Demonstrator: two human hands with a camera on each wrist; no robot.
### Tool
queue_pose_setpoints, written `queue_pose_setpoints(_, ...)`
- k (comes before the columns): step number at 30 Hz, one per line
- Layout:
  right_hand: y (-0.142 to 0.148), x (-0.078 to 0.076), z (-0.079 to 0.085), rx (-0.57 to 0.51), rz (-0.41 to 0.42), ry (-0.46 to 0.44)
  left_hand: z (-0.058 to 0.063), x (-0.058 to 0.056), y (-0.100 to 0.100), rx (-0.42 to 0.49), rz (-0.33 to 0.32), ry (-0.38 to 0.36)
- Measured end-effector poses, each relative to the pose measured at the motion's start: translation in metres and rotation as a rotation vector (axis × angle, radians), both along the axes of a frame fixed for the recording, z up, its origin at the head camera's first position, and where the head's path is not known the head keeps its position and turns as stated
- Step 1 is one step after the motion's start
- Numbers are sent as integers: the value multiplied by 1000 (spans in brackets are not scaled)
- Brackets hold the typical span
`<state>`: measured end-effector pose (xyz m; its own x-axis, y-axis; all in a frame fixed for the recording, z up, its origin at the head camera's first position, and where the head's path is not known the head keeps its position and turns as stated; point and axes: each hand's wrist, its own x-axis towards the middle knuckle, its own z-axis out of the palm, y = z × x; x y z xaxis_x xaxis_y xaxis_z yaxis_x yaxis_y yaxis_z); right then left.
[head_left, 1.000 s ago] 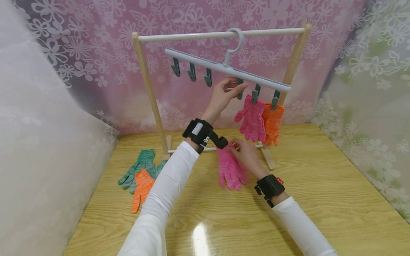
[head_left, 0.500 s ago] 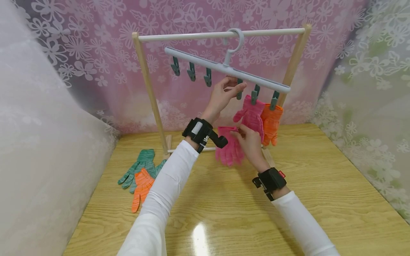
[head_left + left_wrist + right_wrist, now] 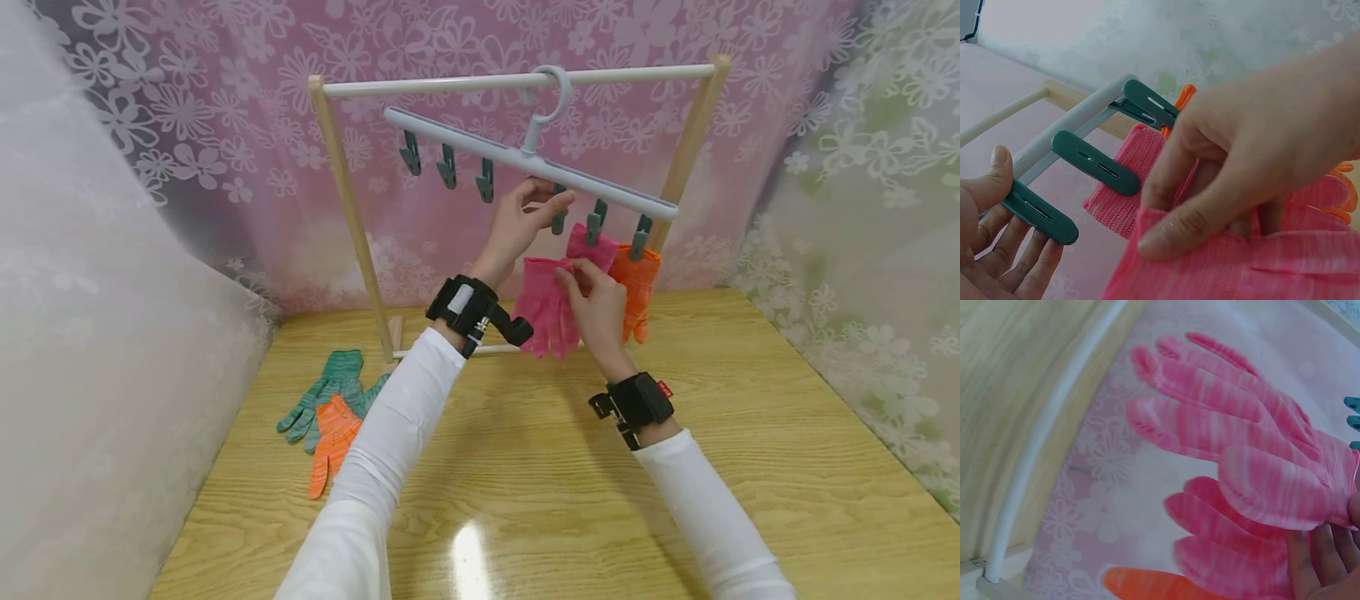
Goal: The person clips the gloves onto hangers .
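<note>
A grey hanger (image 3: 465,140) hangs tilted, its right end lower, with several green clips along its bar. My left hand (image 3: 516,229) holds one clip (image 3: 1041,215) between thumb and fingers, just right of the hanger's middle. Below it, my right hand (image 3: 602,307) pinches a pink glove (image 3: 542,304) by the cuff, fingers dangling down. Another pink glove (image 3: 1119,206) hangs from the adjoining clip (image 3: 1096,164), partly covered by my right hand in the head view. At the far right clip (image 3: 641,238) hangs an orange glove (image 3: 637,287).
A wooden rack with a white top rail (image 3: 435,86) carries the hanger. On the wooden table (image 3: 570,508), at left, lie green gloves (image 3: 333,387) and an orange glove (image 3: 333,437), partly behind my left sleeve. Three clips on the hanger's left half hold nothing.
My right hand has raised the pink glove from near the rack's lower bar to just below the held clip. The left hand has stayed on its clip.
</note>
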<state>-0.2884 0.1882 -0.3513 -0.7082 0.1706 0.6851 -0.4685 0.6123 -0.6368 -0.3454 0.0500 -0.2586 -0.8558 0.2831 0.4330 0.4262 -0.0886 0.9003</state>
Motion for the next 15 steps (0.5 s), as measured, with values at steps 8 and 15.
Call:
queue_pose_setpoints(8,-1,0,9,-45,-52,63,3,1,0,6,17,-15)
queue_pose_setpoints(15,-4,-2,15,-69,-73,111,3,1,0,11,30,-20)
